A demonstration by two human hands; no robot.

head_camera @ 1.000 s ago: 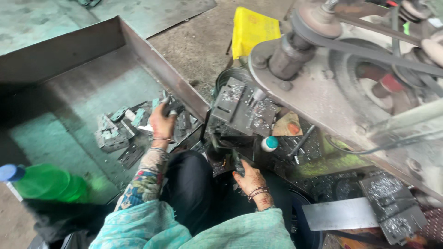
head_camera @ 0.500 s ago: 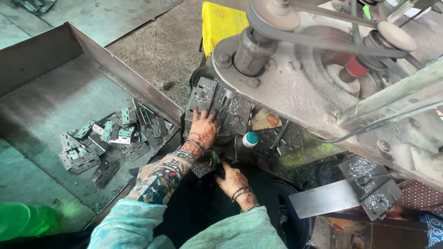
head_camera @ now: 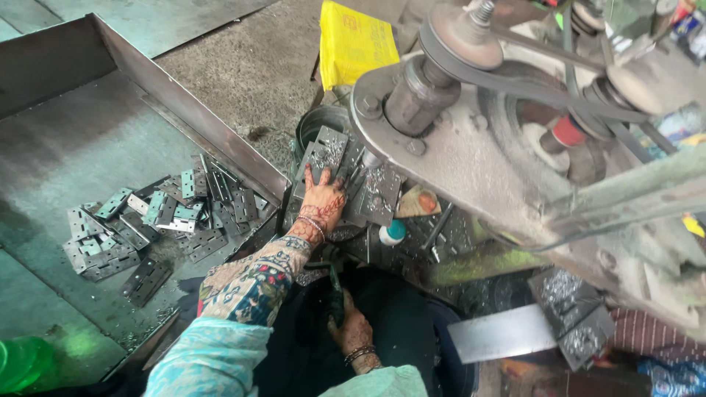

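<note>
Metal plates (head_camera: 346, 173) under flat, open left hand (head_camera: 323, 200); right hand (head_camera: 351, 328) grips lever (head_camera: 336, 294). Risk: fingers caught if the machine (head_camera: 515, 147) cycles w/ hand there.

Grey hinges (head_camera: 158, 224) lie in a dull grey tray (head_camera: 198, 121), the left hand (head_camera: 323, 198) and right hand (head_camera: 351, 328) show reddish-brown patterning, the sleeve (head_camera: 246, 290) is floral over pale turquoise, and the bag (head_camera: 353, 40) is bright yellow.
</note>
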